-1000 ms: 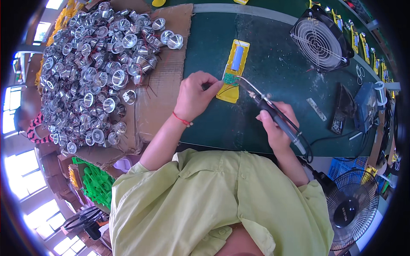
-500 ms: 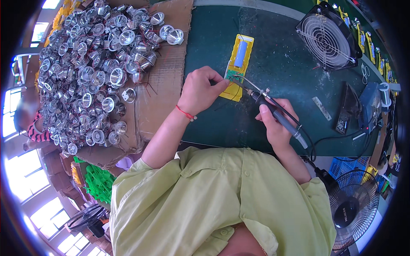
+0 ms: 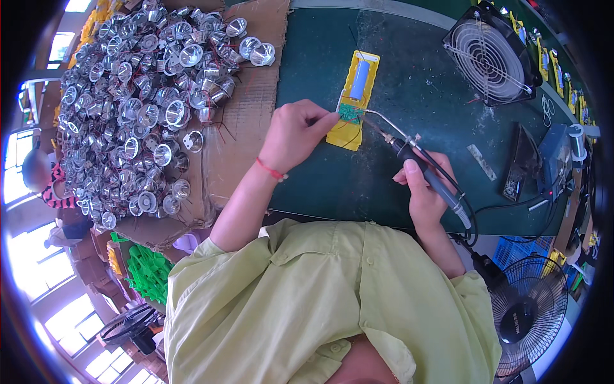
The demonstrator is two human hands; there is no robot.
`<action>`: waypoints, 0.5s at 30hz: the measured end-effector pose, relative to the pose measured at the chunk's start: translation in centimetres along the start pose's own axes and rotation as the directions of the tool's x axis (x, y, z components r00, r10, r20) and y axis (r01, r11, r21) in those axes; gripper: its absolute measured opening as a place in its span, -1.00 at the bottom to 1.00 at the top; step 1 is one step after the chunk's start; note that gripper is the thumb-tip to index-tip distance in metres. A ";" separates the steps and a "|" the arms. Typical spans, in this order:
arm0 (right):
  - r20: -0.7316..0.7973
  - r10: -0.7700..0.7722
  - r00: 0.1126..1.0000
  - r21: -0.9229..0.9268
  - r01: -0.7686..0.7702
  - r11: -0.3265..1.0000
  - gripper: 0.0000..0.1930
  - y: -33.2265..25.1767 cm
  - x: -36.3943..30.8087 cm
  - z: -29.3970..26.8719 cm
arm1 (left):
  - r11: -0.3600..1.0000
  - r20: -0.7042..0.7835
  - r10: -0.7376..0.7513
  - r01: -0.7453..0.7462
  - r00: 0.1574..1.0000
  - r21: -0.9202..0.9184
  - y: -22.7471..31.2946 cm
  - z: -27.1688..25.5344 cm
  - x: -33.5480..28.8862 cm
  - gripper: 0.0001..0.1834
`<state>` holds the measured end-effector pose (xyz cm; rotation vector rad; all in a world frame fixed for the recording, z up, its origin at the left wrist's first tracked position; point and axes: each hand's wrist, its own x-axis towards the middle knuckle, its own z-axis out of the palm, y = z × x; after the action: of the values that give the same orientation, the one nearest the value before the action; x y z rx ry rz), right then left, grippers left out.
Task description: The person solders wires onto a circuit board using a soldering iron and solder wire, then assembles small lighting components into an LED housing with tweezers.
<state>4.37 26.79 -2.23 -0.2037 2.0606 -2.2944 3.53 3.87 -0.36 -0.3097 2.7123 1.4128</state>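
On the far left of the green work mat (image 3: 409,185), a sheet of brown cardboard (image 3: 240,134) carries a dense heap of shiny silver reflector cups (image 3: 134,109), many trailing thin red wires; the heap spreads well away from the mat's left edge. Below the cardboard, off the mat's near-left corner, lies a bunch of bright green plastic parts (image 3: 144,272).

Just inside the mat's left edge, the left hand (image 3: 295,136) reaches in from below, a red cord around its wrist. Its fingers are curled together, the index fingertip and thumb pressed down on a small green circuit board (image 3: 349,114). That board sits in a yellow plastic housing (image 3: 353,102), which lies flat near the mat's upper middle with a pale blue cylindrical cell (image 3: 359,79) lying lengthwise in its upper half.

Further right on the mat, the right hand (image 3: 425,192) is wrapped around the dark grip of a soldering iron (image 3: 419,163), fingers clamped on it like a pen. The iron's metal tip points left and meets the circuit board's right edge. Its black cable runs off the mat's lower right.

At the mat's upper right corner stands a small black square fan (image 3: 489,54), tilted. Beyond the mat's right edge sit dark boxes and cables (image 3: 543,160), too cluttered to tell apart.
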 end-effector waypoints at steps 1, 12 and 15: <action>-0.009 0.001 1.000 0.011 -0.001 1.000 -0.77 0.0 0.0 -0.1 | 1.000 0.002 0.002 -0.002 1.000 0.001 -0.2 -0.3 -0.4 -0.80; 0.008 -0.020 1.000 -0.012 0.020 1.000 -0.78 -0.1 -0.5 -0.4 | 0.961 -0.092 0.270 -0.263 0.958 0.080 -0.7 0.5 -1.3 -0.91; 0.029 -0.040 0.999 -0.036 0.041 0.999 -0.79 0.0 -0.2 0.0 | 0.984 -0.085 0.176 -0.174 0.981 0.034 -0.2 0.8 -0.8 -0.89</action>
<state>4.52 26.86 -2.27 -0.2804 2.1053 -2.2646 4.33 4.53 -0.80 -0.1371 2.8899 1.4362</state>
